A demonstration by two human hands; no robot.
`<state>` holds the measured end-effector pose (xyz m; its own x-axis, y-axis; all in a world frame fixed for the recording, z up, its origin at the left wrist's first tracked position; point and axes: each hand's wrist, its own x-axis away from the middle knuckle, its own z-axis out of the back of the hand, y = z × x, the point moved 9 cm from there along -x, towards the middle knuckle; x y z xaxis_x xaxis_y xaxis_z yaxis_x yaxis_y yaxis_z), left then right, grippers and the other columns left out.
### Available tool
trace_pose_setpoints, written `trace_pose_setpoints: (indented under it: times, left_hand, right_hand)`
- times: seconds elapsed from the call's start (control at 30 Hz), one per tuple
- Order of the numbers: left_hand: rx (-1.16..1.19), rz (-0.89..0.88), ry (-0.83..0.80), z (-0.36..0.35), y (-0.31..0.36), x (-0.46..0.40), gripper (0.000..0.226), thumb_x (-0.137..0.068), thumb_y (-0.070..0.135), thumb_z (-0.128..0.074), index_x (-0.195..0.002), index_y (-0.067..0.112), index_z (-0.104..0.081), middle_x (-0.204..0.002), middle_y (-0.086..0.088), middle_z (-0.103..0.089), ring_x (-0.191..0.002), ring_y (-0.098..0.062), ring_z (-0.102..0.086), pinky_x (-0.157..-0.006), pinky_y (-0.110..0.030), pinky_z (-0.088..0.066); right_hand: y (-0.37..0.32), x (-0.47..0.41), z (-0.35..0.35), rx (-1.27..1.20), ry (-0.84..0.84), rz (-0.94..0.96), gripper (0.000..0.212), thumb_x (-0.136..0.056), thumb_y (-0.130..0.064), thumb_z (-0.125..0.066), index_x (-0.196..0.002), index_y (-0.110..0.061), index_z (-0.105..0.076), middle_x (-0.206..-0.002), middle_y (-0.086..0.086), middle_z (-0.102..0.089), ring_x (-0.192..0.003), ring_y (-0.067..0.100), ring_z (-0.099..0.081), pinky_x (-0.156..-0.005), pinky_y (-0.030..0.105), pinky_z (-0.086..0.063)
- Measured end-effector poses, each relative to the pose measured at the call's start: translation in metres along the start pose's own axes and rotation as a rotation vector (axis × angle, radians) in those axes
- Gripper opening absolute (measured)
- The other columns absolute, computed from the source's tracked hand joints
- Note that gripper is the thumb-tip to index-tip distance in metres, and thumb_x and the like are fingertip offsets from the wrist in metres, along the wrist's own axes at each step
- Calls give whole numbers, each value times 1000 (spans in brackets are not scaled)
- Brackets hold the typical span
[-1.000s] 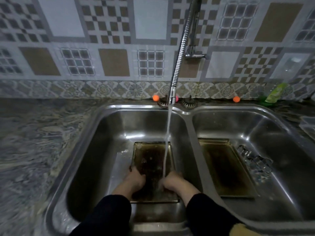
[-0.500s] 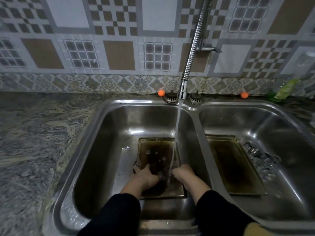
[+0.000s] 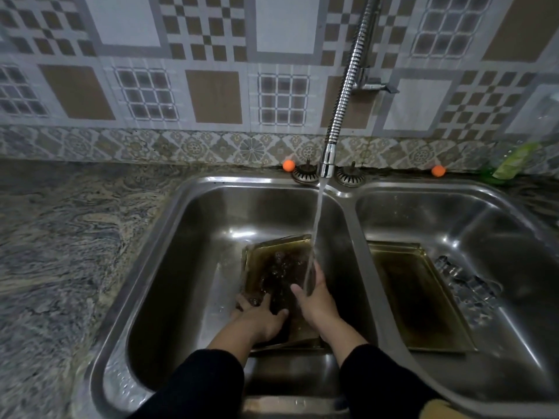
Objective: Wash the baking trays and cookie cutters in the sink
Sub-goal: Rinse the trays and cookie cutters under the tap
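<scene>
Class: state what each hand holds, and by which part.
Both hold the left-basin baking tray: right hand grips its right edge; left hand rests near its lower left corner.

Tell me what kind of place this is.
Most likely a home kitchen: a steel double sink set in a stone countertop, a patterned tile backsplash, and a running flexible tap.
</scene>
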<state>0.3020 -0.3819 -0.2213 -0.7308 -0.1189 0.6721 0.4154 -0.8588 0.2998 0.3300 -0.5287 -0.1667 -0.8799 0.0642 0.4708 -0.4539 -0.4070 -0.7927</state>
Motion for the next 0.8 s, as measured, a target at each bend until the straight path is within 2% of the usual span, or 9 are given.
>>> trace_pose_setpoints:
  times: [0.07, 0.13, 0.23, 0.3, 0.37, 0.47, 0.63, 0.8]
  left_hand:
    - [-87, -101, -11, -8, 13, -2, 68, -90, 65, -12, -150, 39, 8, -157, 3, 23, -146, -31, 17, -115, -61, 5]
    - [-42, -233, 43, -5, 37, 9, 59, -99, 52, -10, -149, 35, 15, -153, 9, 28, -145, -22, 22, -115, -58, 9]
    - [44, -430, 143, 14, 78, 29, 56, -101, 47, -14, -148, 39, 16, -155, 11, 27, -144, -16, 24, -116, -57, 9]
    - [-3, -498, 195, 29, 97, 29, 63, -101, 42, -28, -149, 37, 13, -157, 12, 22, -145, -16, 21, -116, -56, 7]
    - [0, -474, 238, 43, 103, 19, 67, -100, 36, -37, -151, 37, 7, -159, 12, 18, -146, -16, 18, -115, -57, 5]
    - [66, -454, 283, 62, 106, 12, 55, -102, 44, -24, -151, 42, 1, -160, 12, 13, -146, -13, 16, -114, -56, 6]
    - [139, -389, 338, 87, 87, 8, 51, -100, 52, -11, -150, 44, -2, -160, 15, 11, -147, -10, 13, -115, -55, 9]
    - [-139, -232, 427, 97, 48, 7, 56, -98, 54, -7, -152, 39, -2, -161, 6, 5, -148, -21, 13, -111, -60, 13]
  right_hand:
    - [-9, 2, -3, -54, -31, 61, 64, -98, -34, -47, -148, -44, -10, -148, 0, -39, -133, 24, -42, -104, 40, -37]
    - [-18, 5, 0, -145, -31, 118, 56, -98, -38, -43, -147, -44, -15, -150, -1, -37, -136, 21, -38, -106, 36, -34]
    - [-27, 14, 2, -256, -62, 159, 49, -98, -44, -39, -145, -43, -26, -147, -4, -42, -132, 15, -42, -103, 29, -35]
    - [-29, 19, 3, -286, -89, 135, 46, -97, -48, -37, -143, -41, -35, -141, -3, -49, -123, 12, -49, -99, 29, -39]
    - [-34, 23, 9, -274, -101, 135, 44, -98, -48, -35, -142, -41, -36, -140, -2, -50, -121, 14, -51, -98, 31, -43]
    - [-47, 32, 20, -250, -123, 199, 46, -100, -44, -32, -146, -39, -29, -146, -4, -42, -132, 15, -41, -97, 26, -34]
    - [-55, 38, 29, -227, -129, 282, 53, -94, -50, -42, -145, -41, -27, -149, -7, -37, -133, 11, -37, -99, 26, -33]
    - [-51, 36, 32, -202, -82, 292, 59, -90, -52, -50, -144, -46, -27, -146, -6, -42, -132, 15, -42, -108, 40, -38]
